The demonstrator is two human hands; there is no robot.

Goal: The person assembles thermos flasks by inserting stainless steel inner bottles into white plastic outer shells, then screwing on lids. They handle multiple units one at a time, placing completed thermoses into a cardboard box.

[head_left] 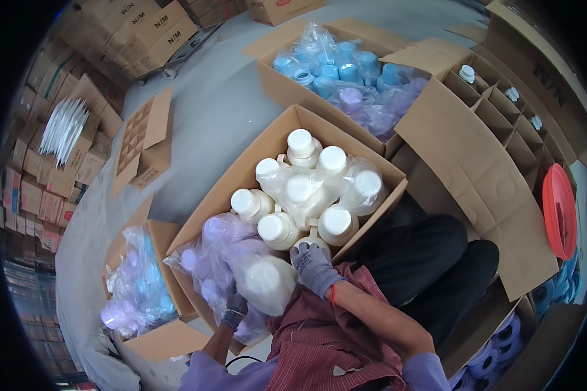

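A large cardboard box (199,221) in front of me holds several cream-white jugs (300,144) with round caps, some under clear plastic, and purple bagged ones (225,244) at its left end. My right hand (314,266), in a grey glove, has its fingers curled over the top of a white jug (312,242) at the near edge. Against my lap, a white jug in a clear bag (265,283) leans over the purple ones. My left hand (235,309), also gloved, grips it from the lower left; its fingers are partly hidden by plastic.
Behind stands an open box of blue bottles (326,68) and purple ones. A divided carton (502,117) and a red basin (559,212) are at right. To the left are a smaller box of bagged bottles (137,280), another divided carton (143,137) and stacked cartons (39,176).
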